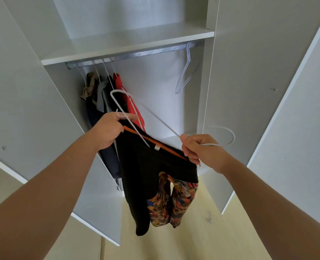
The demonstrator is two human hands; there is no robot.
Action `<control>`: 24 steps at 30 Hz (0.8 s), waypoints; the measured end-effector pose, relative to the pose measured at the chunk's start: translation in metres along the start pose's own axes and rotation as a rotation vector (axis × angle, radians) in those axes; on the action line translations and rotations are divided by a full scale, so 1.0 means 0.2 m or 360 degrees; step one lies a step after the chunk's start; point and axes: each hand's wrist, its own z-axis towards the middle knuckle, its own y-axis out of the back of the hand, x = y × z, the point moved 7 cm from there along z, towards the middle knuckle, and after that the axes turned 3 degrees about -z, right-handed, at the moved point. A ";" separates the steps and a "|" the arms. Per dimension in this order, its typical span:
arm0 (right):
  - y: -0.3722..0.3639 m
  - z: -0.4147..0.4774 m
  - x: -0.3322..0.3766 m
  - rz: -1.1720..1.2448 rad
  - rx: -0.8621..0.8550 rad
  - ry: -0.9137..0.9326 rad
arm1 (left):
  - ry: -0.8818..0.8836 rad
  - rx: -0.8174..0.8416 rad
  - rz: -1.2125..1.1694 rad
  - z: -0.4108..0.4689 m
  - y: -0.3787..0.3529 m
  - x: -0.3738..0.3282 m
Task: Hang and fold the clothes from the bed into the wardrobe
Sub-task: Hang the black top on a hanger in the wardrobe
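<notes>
A black garment (142,175) with an orange neckline trim and a colourful patterned lower part (171,199) hangs in front of the open wardrobe. My left hand (108,130) grips its collar together with one end of a white wire hanger (146,107). My right hand (202,151) pinches the hanger's other wire near its hook and holds the garment's opposite edge. One arm of the hanger runs down inside the neckline. The wardrobe's metal rail (133,55) is above and behind.
Several clothes (106,94), including a red one, hang at the rail's left end. Empty white hangers (185,72) hang at its right end. A white shelf (129,44) sits above the rail. Both wardrobe doors (268,91) stand open on either side.
</notes>
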 end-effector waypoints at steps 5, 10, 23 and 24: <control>0.00 0.00 -0.01 -0.0123 0.0064 -0.0073 | -0.0082 -0.0197 0.0221 0.03 0.05 0.03; 0.02 0.01 -0.04 -0.0326 0.0002 -0.0052 | -0.0114 -0.0334 0.0456 0.06 0.13 0.07; 0.02 0.11 -0.13 -0.0719 0.0027 -0.0178 | 0.0059 -0.0655 0.0349 0.07 0.24 0.20; 0.02 0.11 -0.13 -0.0731 0.0044 -0.0199 | 0.0043 -0.0641 0.0374 0.07 0.24 0.19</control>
